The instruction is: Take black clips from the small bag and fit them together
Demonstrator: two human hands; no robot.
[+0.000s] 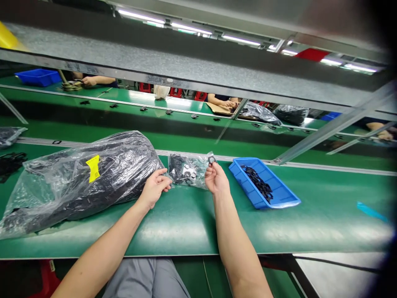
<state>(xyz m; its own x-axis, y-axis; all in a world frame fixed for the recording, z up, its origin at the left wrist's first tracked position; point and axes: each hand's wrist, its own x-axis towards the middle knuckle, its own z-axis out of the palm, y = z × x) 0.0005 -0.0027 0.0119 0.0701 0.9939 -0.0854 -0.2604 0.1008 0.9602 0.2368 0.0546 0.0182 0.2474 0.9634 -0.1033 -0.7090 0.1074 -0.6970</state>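
My right hand [217, 179] pinches a small black ring-shaped part [211, 159] between thumb and fingers. It is at the right end of a small clear plastic bag [201, 170], which holds black parts and some white, round-looking pieces. At that bag's left end is my left hand [156, 187], its fingers curled together near the plastic; whatever they grip is hidden. Just left of this hand lies a large clear bag [124, 165] filled with dark contents, with a yellow label [94, 168] on top.
Right of my hands stands a blue tray [283, 188] with black parts inside. Behind the green worktop [186, 223], small black parts sit in a row along a green line [186, 130]. Co-workers' hands [89, 80] show across it. A metal shelf [173, 62] hangs overhead.
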